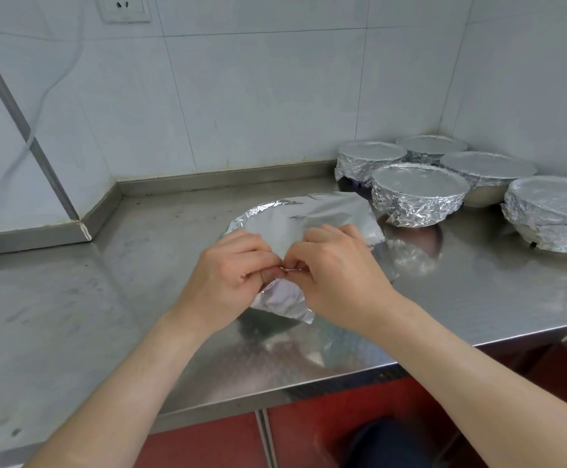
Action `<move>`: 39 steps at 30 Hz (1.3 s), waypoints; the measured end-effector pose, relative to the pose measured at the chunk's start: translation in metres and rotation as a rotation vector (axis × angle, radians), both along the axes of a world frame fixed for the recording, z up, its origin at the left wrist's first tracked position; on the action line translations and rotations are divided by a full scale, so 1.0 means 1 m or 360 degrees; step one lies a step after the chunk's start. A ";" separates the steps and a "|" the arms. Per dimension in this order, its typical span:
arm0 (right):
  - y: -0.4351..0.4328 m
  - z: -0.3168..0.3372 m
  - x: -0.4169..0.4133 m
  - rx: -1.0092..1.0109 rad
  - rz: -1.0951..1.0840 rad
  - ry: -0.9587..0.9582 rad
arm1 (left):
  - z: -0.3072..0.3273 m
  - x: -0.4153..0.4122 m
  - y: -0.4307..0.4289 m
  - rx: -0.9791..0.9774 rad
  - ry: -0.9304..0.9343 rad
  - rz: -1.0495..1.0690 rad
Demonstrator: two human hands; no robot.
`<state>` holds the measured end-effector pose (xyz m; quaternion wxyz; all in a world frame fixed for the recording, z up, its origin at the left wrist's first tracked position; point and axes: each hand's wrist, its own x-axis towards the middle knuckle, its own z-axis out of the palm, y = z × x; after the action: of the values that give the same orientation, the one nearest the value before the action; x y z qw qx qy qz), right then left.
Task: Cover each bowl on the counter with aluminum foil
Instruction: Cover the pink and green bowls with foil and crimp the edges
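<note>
I count 5 bowls already wrapped in foil, clustered in the far right corner of the steel counter (73, 298): the rear left one (370, 160), the rearmost one (432, 146) against the wall, a middle one (488, 173), the nearest front one (417, 194), and 1 more at the right edge of view (555, 214). They stand close together, some touching or overlapping from my angle. A 6th bowl (268, 320) sits in front of me near the counter's front edge, mostly hidden under its foil sheet (295, 217); only a dark strip of its wall shows below the foil.

That sheet lies flat across the top, folded down along the far left rim, while its far right corner still sticks out flat and unfolded towards the nearest wrapped bowl. The near flap hangs crumpled over the rim.

To the left the counter is bare steel out to the raised back lip and the wall corner. The front edge runs just below my forearms, with red floor beneath.

I have 2 hands on the work. My left hand (231, 271) and right hand (336, 275) meet at the near rim, knuckles almost touching, fingers curled tight and pinching the foil edge between fingertips and thumbs.
</note>
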<state>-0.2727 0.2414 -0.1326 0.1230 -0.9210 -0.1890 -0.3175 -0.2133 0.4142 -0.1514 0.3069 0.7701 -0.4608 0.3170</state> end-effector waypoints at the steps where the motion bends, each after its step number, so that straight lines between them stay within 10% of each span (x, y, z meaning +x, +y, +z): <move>1: -0.001 0.003 -0.003 0.0039 0.0049 0.0055 | 0.002 -0.001 0.004 -0.0015 0.0052 -0.0002; 8: -0.035 0.024 -0.008 0.0603 0.0239 0.0450 | 0.019 -0.004 0.015 -0.0167 0.0207 0.0123; 29: -0.013 -0.007 -0.002 -0.0388 -0.0008 -0.0279 | 0.009 -0.010 -0.004 0.0095 0.0129 0.0008; 39: 0.002 -0.010 -0.004 0.0000 -0.0001 -0.0159 | 0.014 -0.011 0.003 -0.0211 0.0593 -0.0046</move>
<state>-0.2771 0.2435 -0.1423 0.1132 -0.9041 -0.1945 -0.3631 -0.2239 0.4168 -0.1378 0.4414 0.7868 -0.3851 0.1944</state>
